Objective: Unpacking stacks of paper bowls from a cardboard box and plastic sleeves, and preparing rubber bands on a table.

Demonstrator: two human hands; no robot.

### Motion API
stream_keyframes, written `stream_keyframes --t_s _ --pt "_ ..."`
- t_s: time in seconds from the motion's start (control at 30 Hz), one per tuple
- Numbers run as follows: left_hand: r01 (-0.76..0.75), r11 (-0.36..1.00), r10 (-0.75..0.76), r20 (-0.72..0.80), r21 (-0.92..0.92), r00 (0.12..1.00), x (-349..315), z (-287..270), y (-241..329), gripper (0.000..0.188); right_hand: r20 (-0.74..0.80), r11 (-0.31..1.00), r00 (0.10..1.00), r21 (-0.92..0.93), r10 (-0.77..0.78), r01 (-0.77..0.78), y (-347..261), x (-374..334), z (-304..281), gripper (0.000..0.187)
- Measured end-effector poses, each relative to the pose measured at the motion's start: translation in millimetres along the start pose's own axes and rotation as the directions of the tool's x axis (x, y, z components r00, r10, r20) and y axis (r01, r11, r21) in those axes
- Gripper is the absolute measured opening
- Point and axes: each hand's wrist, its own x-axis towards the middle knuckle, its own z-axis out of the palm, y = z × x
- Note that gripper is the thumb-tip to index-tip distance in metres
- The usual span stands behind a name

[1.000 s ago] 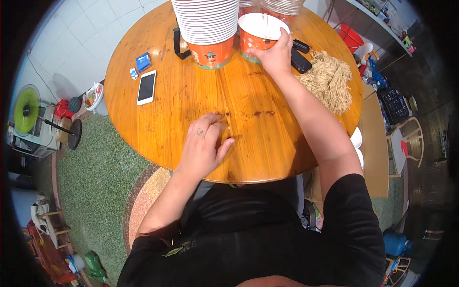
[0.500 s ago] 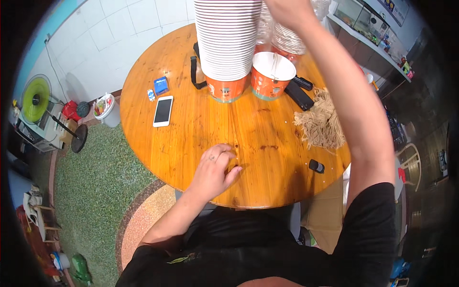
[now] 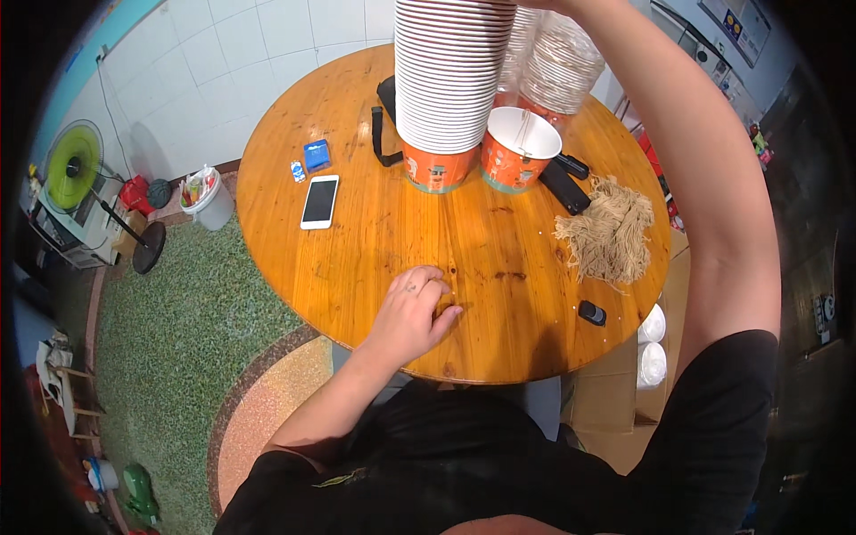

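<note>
Nested paper buckets [image 3: 448, 80], orange below with white rims piled high, are stood upright on the far half of a round wooden table [image 3: 357, 285], their top cut off by the upper edge of the view. From the left, a small blue box [image 3: 316, 155] and a white-framed phone [image 3: 319, 202] are laid out, followed by a black strap [image 3: 378, 134] beside the stack. Nearer the front edge, the left hand [image 3: 415, 312] is rested on the tabletop, its fingers loosely curled around nothing. Just right of the stack, a single orange bucket [image 3: 515, 169] is set, thin strands showing at its mouth. Above it, the right hand [image 3: 560, 4] is mostly cropped, so its grip cannot be told. Behind, a plastic-wrapped stack [image 3: 563, 69] is seen; farther right are placed a black case [image 3: 563, 189] and tan string [image 3: 611, 232].
</note>
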Motion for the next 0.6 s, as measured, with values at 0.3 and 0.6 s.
stream_keyframes --t_s 0.3,0.6 --pt "0.007 1.000 -0.007 -0.035 0.018 0.999 0.9 1.1 2.3 0.031 -0.268 1.000 0.963 0.020 0.022 -0.017 -1.0 -2.3 22.5 0.031" --pt "-0.016 0.999 0.019 -0.058 0.044 0.998 0.0 3.2 1.1 0.031 -0.392 0.967 0.916 -0.186 0.089 -0.173 -13.1 -2.0 10.2 0.029"
